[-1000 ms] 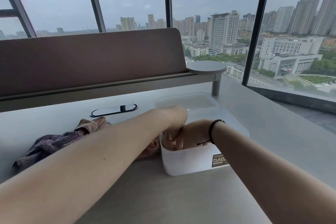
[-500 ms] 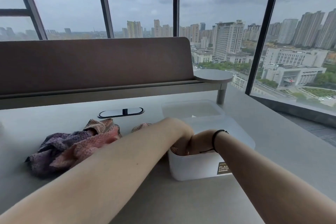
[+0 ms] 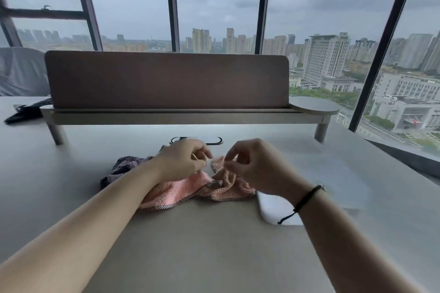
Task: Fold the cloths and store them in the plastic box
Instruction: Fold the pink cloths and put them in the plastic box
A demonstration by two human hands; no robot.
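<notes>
Pinching w/ both grips: left hand (image 3: 183, 162) & right hand (image 3: 252, 166) each nip the fuzzy pink cloth (image 3: 188, 188), dark woven trim, crumpled on smooth grey tabletop (image 3: 190, 245). I see knobbly purple cloth (image 3: 126, 166) just left, white rounded plastic box (image 3: 273, 209) just right.

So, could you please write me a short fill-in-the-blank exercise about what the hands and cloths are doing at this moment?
1. Both hands, the left hand and right hand, are picking at the ____ cloth.
2. The purple cloth lies to the ____ of that cloth.
3. The black band is worn on the ____ wrist.
4. The white plastic box sits partly hidden behind the ____ forearm.

Missing words: pink; left; right; right
</notes>
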